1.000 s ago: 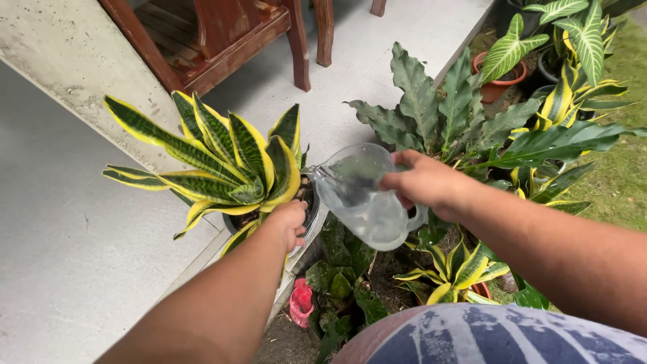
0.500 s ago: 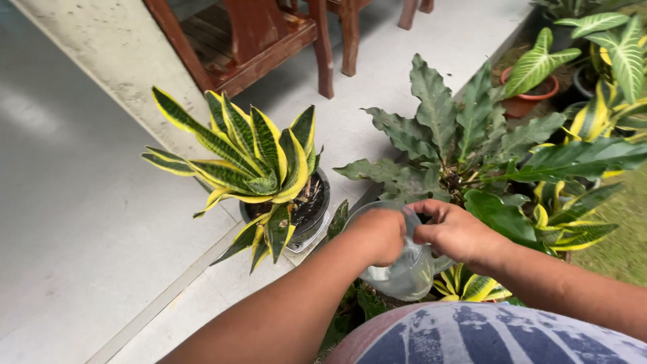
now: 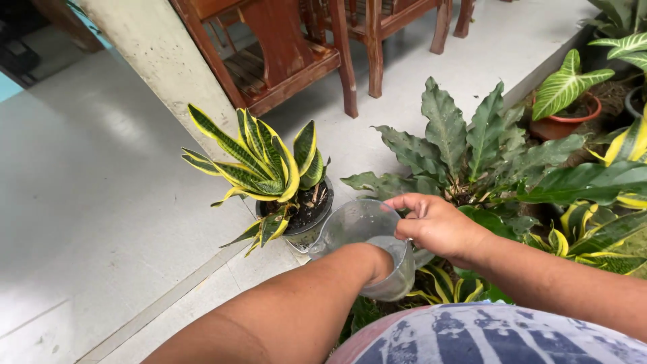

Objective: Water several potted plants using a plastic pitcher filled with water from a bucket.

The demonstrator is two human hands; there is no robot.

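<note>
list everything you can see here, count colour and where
clear plastic jug: 1, see-through, centre, held over the plants
snake plant: 1, green with yellow edges, in a dark pot on the floor left of the jug
dark wavy-leaf plant: 1, dark green, behind the jug
striped-leaf plant: 1, green and white, in a terracotta pot, upper right
wooden chairs: at least 2, red-brown, top
pillar: 1, pale, upper left
left hand: reaching inside the jug
right hand: gripping the jug's rim
</note>
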